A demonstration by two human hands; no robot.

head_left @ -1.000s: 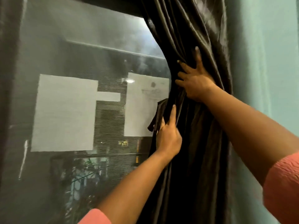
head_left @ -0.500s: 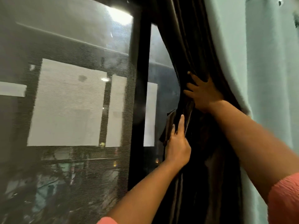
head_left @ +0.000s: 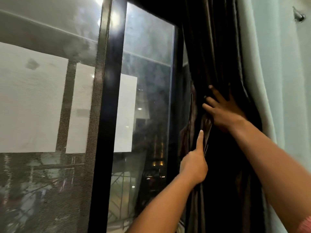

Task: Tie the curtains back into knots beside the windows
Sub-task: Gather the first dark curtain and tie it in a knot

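- Left hand point(head_left: 193, 167) grip: fingers curled around the gathered edge of the dark curtain point(head_left: 217, 47), forefinger extended up along the fold.
- Right hand point(head_left: 223, 113) grip: released; fingers spread and pressing flat against the folds above.
- Curtain location: bunched at the right side of the window point(head_left: 146, 81), against the pale wall point(head_left: 277, 98).
- Step in hand, by judgement: gathering the cloth; no knot formed yet.
- Next move calls for a full-width bundle, then looping.
- No readable writing or labels.

Pale wall point(head_left: 286, 81) (small metal hook point(head_left: 299, 15) up high)
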